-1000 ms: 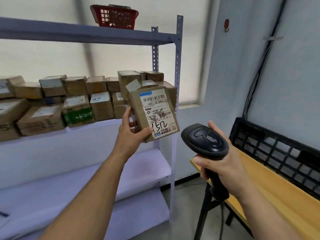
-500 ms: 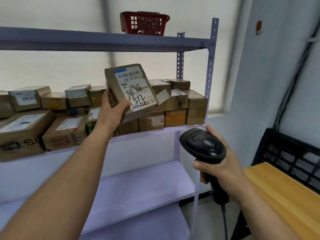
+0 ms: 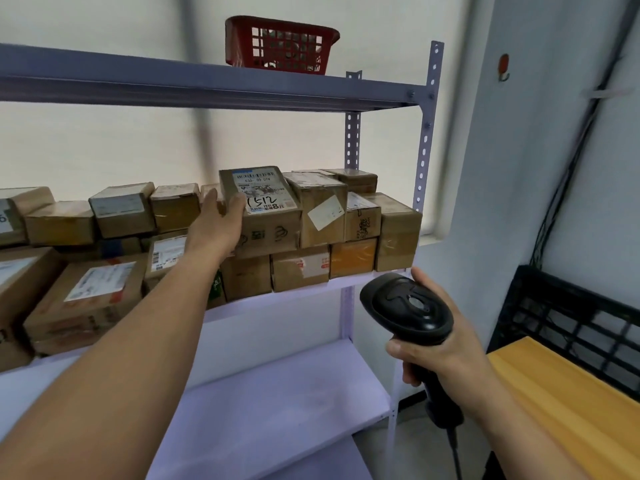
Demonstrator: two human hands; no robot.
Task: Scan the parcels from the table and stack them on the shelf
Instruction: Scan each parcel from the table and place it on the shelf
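Up on the shelf, the left hand grips the parcel.

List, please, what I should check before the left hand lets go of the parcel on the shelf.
1. Parcel rests on the lower row of boxes: ok.
2. Its label faces up and is readable: ok.
3. Left hand clear of the parcel: not ok, it holds the left edge.
4. Scanner firm in the right hand: ok.
5. Parcel already scanned: cannot tell.
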